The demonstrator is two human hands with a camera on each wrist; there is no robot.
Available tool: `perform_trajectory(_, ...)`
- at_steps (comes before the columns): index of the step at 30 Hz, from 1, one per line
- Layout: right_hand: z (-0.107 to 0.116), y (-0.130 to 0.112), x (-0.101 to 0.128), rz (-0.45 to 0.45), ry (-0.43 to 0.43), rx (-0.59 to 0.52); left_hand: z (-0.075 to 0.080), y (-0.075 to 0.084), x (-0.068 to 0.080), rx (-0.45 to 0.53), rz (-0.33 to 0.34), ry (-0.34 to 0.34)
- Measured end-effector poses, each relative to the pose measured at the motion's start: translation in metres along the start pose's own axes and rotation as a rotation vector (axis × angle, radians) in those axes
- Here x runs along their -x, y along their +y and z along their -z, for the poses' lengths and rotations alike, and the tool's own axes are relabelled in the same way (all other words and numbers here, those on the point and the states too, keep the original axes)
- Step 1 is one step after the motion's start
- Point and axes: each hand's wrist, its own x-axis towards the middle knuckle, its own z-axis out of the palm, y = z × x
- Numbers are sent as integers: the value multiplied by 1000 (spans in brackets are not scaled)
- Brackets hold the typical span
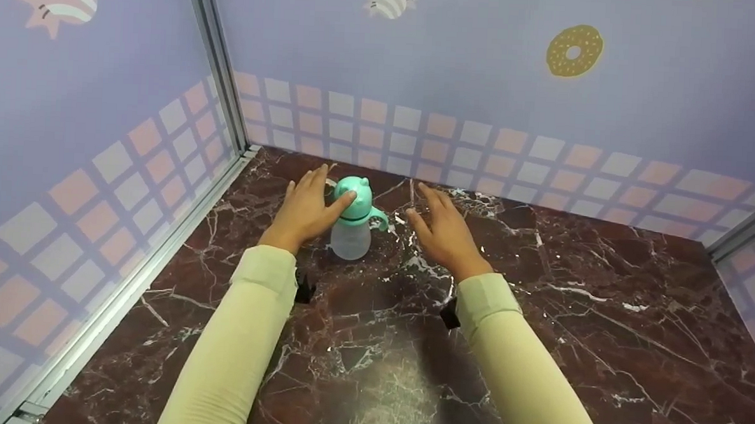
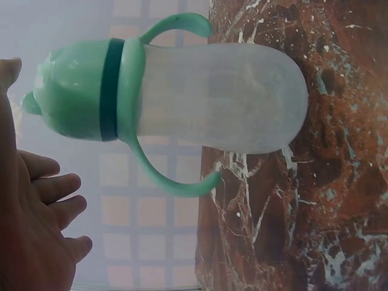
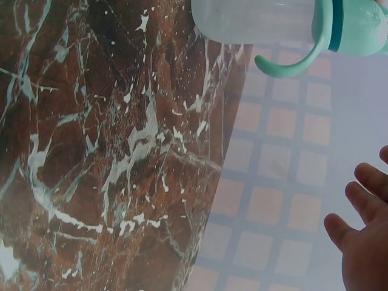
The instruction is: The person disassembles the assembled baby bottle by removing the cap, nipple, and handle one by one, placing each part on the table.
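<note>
A baby bottle (image 1: pixel 351 239) with a clear body stands upright on the marble surface. Its mint-green cap (image 2: pixel 79 91) has small ear-like bumps, and two curved green handles (image 2: pixel 176 187) stick out at its sides. My left hand (image 1: pixel 304 212) is just left of the cap, fingers extended and the thumb overlapping the cap in the head view; the left wrist view shows a gap between fingers and bottle. My right hand (image 1: pixel 446 234) hovers right of the bottle with loosely spread fingers, apart from the handle and holding nothing.
The dark red marble tabletop (image 1: pixel 602 324) has white veins. Behind it rises a lilac wall (image 1: pixel 473 63) with a checked border, and another wall (image 1: pixel 88 116) stands at the left, joined by a metal corner post (image 1: pixel 221 65). A metal rail (image 1: pixel 119 290) edges the left side.
</note>
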Motion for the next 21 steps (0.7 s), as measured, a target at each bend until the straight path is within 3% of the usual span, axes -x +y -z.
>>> perform_trajectory(12,-8,-10,-4,-7,-14,-44,-6,-13,5,50,28,-95)
perform_trajectory(21,-15,-18,-7,-10,-36,-66,-12,-21,5,87,5,-129)
